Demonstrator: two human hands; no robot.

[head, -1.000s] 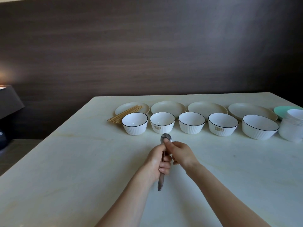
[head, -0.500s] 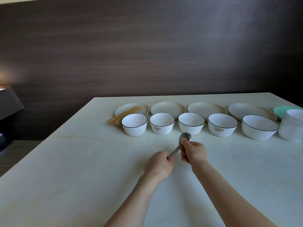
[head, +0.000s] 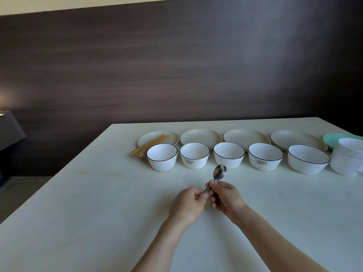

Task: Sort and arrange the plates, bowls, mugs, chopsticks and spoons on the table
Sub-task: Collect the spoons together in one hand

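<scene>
Two of the bowls, the second (head: 194, 155) and fourth (head: 265, 156) from my left, carry small gold marks I cannot read. I hold a bundle of spoons (head: 219, 172) above the table (head: 78, 203), just before the middle bowl (head: 228, 155). My left hand (head: 187, 205) is closed around the handles; my right hand (head: 225, 197) pinches the necks below the heads. Since a second ago the spoons have tilted from upright to lean right, their heads nearer the bowls. Chopsticks (head: 150, 146) rest on the leftmost plate (head: 170, 136).
</scene>
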